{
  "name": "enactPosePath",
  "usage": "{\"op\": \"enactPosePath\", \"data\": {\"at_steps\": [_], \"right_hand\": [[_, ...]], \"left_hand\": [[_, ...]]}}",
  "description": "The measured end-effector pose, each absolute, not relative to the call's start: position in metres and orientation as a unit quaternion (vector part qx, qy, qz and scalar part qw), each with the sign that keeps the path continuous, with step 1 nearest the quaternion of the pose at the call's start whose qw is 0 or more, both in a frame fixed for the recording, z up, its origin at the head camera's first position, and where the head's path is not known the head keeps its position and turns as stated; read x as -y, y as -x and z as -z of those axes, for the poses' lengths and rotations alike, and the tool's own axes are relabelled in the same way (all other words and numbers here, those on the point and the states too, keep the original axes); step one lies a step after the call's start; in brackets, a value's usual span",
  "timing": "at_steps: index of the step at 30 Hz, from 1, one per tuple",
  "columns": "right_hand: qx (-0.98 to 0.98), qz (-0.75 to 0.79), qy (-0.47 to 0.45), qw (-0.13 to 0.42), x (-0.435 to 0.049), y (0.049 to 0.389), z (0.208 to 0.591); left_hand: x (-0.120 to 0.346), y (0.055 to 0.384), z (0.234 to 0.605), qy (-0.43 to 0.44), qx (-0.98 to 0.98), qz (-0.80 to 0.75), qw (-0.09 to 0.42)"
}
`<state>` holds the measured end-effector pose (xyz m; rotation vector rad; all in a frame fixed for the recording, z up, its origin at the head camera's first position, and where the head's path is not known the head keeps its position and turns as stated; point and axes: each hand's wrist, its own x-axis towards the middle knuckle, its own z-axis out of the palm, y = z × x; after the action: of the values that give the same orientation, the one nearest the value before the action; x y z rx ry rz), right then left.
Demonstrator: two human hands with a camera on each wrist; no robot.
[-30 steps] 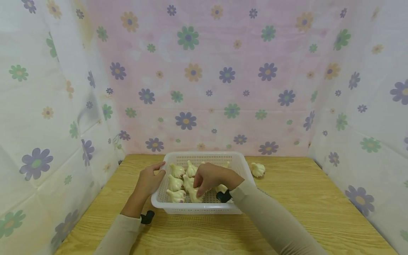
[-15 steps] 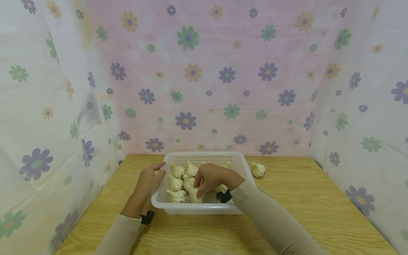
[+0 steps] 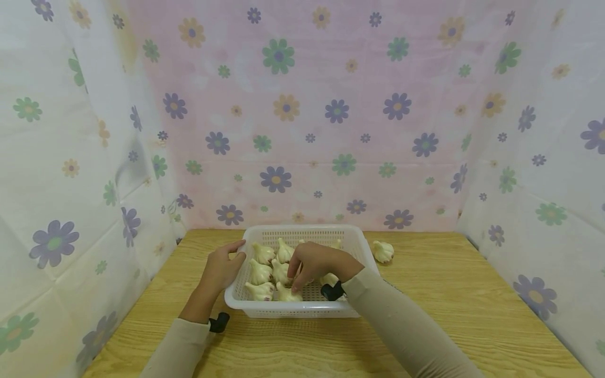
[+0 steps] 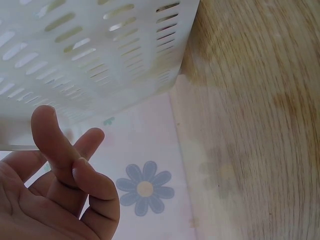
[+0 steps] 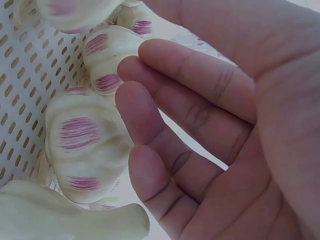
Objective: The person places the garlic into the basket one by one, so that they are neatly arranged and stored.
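Observation:
A white plastic basket (image 3: 302, 310) holds several garlic bulbs with pink streaks and stands on the wooden table. My left hand (image 3: 222, 269) holds its left rim, with curled fingers (image 4: 46, 130) against the slotted outer wall. Inside the basket, my right hand (image 3: 314, 262) has its fingertips at the near garlic bulb (image 3: 287, 294). The right wrist view shows the fingers (image 5: 135, 102) loosely bent beside a garlic bulb (image 5: 80, 140), with no bulb between them and the thumb. That thumb's tip is cut off. The hand and forearm hide some bulbs.
One garlic bulb (image 3: 383, 252) lies on the table (image 3: 439, 294) right of the basket. Floral cloth (image 3: 307, 131) encloses the back and both sides. A dark wrist device (image 3: 333, 291) sits on the right cuff, another (image 3: 219, 322) on the left.
The near garlic bulb under my right fingertips has settled lower toward the basket's front wall, and its neighbour shifted slightly left. Both hands stay almost where they were.

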<state>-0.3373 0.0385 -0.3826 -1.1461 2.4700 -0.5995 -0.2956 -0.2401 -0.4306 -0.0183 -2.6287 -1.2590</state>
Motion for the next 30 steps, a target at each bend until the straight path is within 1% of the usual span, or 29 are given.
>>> {"op": "enactPosePath", "data": {"at_steps": [8, 19, 25, 30], "right_hand": [[-0.871, 0.213, 0.407, 0.173, -0.038, 0.337, 0.382], [-0.873, 0.224, 0.404, 0.158, -0.043, 0.336, 0.369], [-0.864, 0.238, 0.421, 0.138, -0.054, 0.339, 0.359], [-0.862, 0.265, 0.419, 0.102, -0.073, 0.341, 0.347]], "left_hand": [[0.24, 0.294, 0.43, 0.008, 0.894, 0.433, 0.114], [0.241, 0.294, 0.432, 0.017, 0.893, 0.434, 0.117], [0.242, 0.295, 0.432, 0.018, 0.893, 0.434, 0.117], [0.241, 0.295, 0.431, 0.02, 0.892, 0.437, 0.118]]}}
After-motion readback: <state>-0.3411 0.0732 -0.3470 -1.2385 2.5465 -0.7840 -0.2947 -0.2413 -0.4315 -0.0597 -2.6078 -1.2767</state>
